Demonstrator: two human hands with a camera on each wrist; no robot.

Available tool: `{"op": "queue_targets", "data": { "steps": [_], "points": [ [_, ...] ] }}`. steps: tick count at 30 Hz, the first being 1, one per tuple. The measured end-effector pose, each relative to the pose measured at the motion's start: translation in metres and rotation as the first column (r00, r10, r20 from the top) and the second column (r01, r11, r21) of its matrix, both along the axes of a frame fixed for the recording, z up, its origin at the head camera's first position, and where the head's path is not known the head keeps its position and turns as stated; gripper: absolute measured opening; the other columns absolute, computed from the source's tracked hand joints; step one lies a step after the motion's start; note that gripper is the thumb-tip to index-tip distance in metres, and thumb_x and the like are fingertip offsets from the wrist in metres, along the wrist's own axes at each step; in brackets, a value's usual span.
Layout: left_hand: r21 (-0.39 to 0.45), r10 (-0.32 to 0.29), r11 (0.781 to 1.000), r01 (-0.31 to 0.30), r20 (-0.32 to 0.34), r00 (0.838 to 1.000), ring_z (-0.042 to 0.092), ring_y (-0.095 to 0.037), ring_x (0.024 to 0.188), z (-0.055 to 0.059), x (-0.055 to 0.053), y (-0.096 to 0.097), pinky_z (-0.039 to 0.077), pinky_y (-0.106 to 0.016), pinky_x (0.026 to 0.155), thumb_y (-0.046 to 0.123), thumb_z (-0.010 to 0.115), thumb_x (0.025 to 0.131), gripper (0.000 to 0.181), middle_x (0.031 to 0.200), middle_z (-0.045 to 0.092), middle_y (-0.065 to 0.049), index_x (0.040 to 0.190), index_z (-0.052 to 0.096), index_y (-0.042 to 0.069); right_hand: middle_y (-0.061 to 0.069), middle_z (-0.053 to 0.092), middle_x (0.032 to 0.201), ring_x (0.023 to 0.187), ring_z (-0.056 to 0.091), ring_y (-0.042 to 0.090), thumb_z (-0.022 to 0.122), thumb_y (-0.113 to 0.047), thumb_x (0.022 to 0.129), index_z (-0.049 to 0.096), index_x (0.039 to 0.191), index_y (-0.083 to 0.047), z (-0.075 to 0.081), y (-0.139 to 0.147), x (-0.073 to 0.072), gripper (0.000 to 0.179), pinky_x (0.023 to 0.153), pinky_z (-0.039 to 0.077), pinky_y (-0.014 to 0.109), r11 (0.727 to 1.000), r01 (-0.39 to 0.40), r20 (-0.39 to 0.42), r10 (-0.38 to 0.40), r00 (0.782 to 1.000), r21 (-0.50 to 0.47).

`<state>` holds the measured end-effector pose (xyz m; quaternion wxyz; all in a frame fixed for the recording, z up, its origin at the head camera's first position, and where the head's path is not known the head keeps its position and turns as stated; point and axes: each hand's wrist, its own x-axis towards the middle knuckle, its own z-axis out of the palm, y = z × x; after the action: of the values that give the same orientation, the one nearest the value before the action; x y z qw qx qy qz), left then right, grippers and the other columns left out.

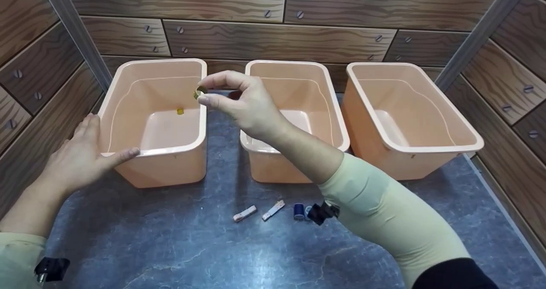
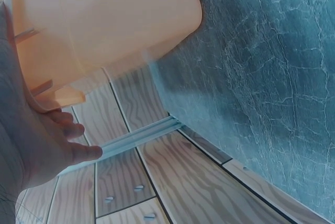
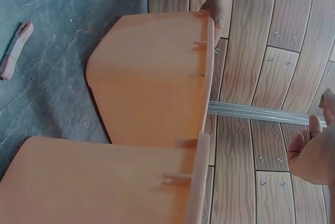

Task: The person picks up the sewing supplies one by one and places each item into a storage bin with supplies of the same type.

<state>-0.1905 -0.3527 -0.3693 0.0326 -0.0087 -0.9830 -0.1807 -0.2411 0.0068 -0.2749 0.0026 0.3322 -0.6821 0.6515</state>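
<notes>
In the head view my right hand (image 1: 251,103) pinches a small gold, ring-like thimble (image 1: 198,92) between thumb and fingertips, above the right rim of the left bin (image 1: 170,169). The right wrist view shows the dimpled surface of the thimble (image 3: 323,102) at the fingertips of the right hand (image 3: 314,153). A small yellow piece (image 1: 180,111) lies inside that bin against the far wall; its kind is unclear. My left hand (image 1: 79,157) rests at the bin's front left corner, thumb along the front rim, fingers extended by the left side.
A middle bin (image 1: 277,167) and a right bin (image 1: 409,163) stand in the same row. Nearer on the blue table (image 1: 179,246) lie two folded tape strips (image 1: 245,213), a dark blue thread spool (image 1: 298,211) and a lighter blue round thing (image 1: 308,212) partly hidden by the right wrist camera. Wood-patterned walls (image 1: 222,37) enclose the table.
</notes>
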Motion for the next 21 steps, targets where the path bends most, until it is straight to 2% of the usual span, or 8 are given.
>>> {"op": "queue_targets", "data": {
  "steps": [9,21],
  "points": [
    [-0.002,-0.004,1.000,0.004,-0.004,1.000,0.022,-0.079,0.136,-0.001,-0.002,-0.001,0.025,-0.091,0.098,0.074,0.063,0.093,0.129,0.168,0.002,-0.041,0.164,-0.003,-0.011,0.005,0.078,0.100,0.085,0.070,0.012,0.081,-0.002,0.093,0.077,0.112,0.004,0.007,-0.009,-0.005,0.021,0.081,0.057,0.027,1.000,0.016,0.011,-0.016,1.000,-0.013],
    [0.000,0.000,1.000,0.000,0.004,1.000,0.019,-0.077,0.139,-0.002,-0.002,-0.001,0.022,-0.092,0.098,0.075,0.063,0.093,0.129,0.168,0.000,-0.040,0.165,-0.005,-0.009,0.005,0.077,0.098,0.076,0.062,0.009,0.081,-0.002,0.093,0.077,0.110,0.003,0.020,-0.018,-0.012,0.018,0.072,0.050,0.024,1.000,0.020,-0.029,-0.019,0.999,0.019]
  ]
}}
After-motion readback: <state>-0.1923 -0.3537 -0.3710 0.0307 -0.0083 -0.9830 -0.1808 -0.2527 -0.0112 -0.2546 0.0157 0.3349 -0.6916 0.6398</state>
